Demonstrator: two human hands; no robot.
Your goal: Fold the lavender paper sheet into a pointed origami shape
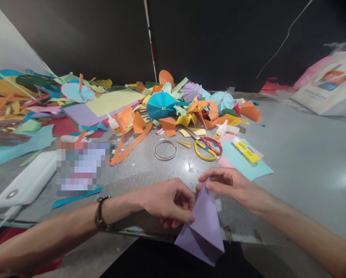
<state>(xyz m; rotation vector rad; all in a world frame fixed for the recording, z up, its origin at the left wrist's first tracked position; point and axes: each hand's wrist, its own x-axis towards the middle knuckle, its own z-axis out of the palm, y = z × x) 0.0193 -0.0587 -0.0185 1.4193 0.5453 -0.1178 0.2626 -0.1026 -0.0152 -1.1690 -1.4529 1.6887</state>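
The left hand [168, 202] and the right hand [230, 185] hold narrowly a lilac paper [203, 231], already folded into a point, while finished paper parasols [161, 105] lie beyond.

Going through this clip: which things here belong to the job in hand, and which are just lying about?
In use: folded lilac paper, left hand, right hand.
Lying about: scissors, yellow glue stick, teal paper parasol, white power bank.

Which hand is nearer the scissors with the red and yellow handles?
Right. The right hand is just in front of the scissors; the left hand is farther, to their front left.
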